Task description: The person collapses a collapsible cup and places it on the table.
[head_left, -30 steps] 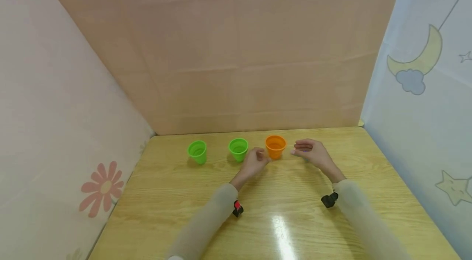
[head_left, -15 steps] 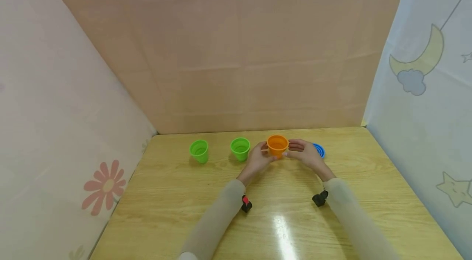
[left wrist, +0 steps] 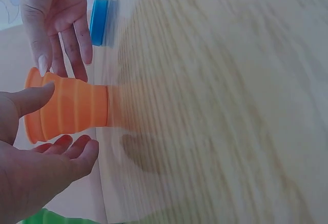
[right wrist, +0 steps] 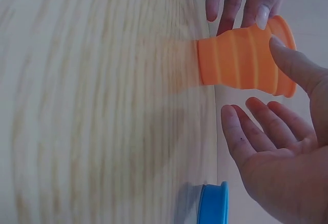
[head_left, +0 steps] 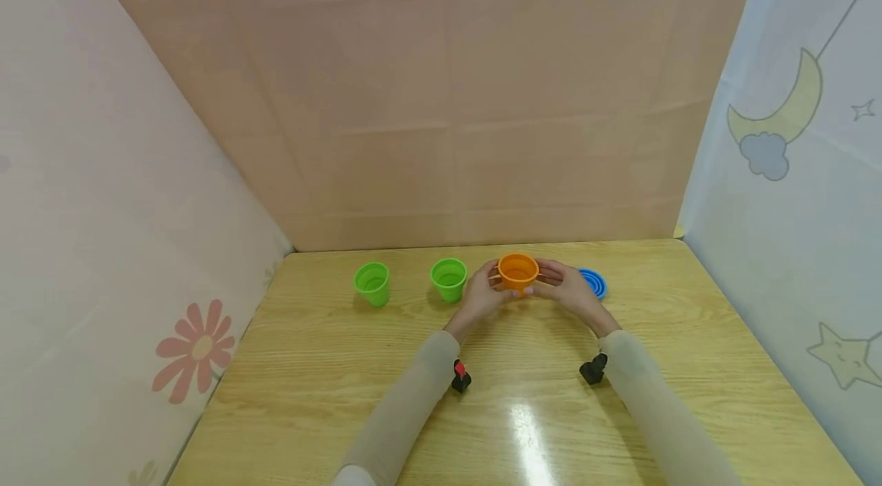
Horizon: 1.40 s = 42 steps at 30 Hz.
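An orange collapsible cup (head_left: pixel 518 272) with ridged sides stands upright on the wooden table. From its left my left hand (head_left: pixel 481 293) holds it, thumb on the near side and fingers curved behind. On the right side my right hand (head_left: pixel 568 290) holds it loosely, its thumb (right wrist: pixel 297 67) over the wall near the rim. In the right wrist view a gap shows between the right fingers (right wrist: pixel 246 131) and the cup. A blue collapsible cup (head_left: pixel 594 284), pressed flat, lies just right of my right hand, partly hidden by it.
Left of my left hand stands a green collapsible cup (head_left: pixel 449 279), with another green cup (head_left: pixel 373 283) farther left. The table (head_left: pixel 310 363) meets a tan backdrop (head_left: pixel 413 126) behind and patterned side walls. A small black device (head_left: pixel 594 370) sits at the right wrist.
Both hands have closed in on the orange cup, the right one moving leftward. The blue cup, earlier covered by the right hand, has come into view. The cups have not visibly moved.
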Each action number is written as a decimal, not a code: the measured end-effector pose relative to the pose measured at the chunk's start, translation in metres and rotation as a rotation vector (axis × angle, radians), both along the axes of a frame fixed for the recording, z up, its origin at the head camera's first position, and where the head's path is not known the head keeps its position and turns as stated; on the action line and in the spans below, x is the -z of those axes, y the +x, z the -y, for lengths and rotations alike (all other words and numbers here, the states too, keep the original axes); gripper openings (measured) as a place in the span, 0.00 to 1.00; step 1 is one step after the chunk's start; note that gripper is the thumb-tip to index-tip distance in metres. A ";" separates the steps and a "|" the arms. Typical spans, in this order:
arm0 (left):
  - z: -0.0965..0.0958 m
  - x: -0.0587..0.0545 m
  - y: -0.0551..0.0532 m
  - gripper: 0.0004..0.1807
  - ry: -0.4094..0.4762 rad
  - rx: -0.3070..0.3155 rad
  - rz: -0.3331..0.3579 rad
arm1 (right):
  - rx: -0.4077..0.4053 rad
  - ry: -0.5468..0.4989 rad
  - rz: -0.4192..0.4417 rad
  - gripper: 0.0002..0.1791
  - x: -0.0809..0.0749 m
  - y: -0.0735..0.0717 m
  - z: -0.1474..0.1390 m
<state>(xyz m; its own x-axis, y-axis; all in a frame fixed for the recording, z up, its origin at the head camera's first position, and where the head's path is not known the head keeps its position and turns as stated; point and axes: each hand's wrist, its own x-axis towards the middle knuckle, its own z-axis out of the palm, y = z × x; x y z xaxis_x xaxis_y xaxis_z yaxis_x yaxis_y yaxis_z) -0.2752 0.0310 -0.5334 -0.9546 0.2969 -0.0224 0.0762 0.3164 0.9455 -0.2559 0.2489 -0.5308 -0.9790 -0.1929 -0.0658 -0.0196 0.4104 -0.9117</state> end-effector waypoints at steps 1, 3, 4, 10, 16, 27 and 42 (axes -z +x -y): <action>0.000 0.000 0.000 0.39 -0.002 -0.001 -0.002 | 0.003 -0.005 0.002 0.43 0.000 -0.001 0.000; -0.001 0.001 -0.001 0.39 0.000 -0.005 -0.003 | 0.005 -0.009 0.004 0.44 0.001 -0.001 0.000; -0.001 0.001 -0.001 0.39 0.002 -0.006 -0.005 | 0.001 -0.010 0.002 0.44 0.001 -0.002 0.000; -0.002 0.001 -0.004 0.38 0.021 0.004 -0.001 | -0.007 -0.035 0.019 0.46 0.003 -0.003 0.000; -0.002 0.003 -0.005 0.38 0.025 0.009 -0.008 | 0.000 -0.077 0.035 0.44 0.004 -0.003 -0.001; 0.005 -0.008 0.011 0.34 0.028 0.004 -0.042 | -0.014 -0.030 -0.002 0.42 0.000 0.007 -0.002; 0.030 -0.026 0.035 0.32 0.048 0.074 -0.034 | -0.086 -0.046 -0.033 0.39 -0.023 0.035 0.005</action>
<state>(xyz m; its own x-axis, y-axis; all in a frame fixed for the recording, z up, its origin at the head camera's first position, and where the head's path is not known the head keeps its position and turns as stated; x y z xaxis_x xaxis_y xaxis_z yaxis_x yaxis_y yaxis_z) -0.2400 0.0014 -0.5070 -0.9299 0.3669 0.0261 0.1305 0.2627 0.9560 -0.2207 0.2436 -0.5074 -0.9602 -0.2785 -0.0225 -0.0837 0.3635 -0.9278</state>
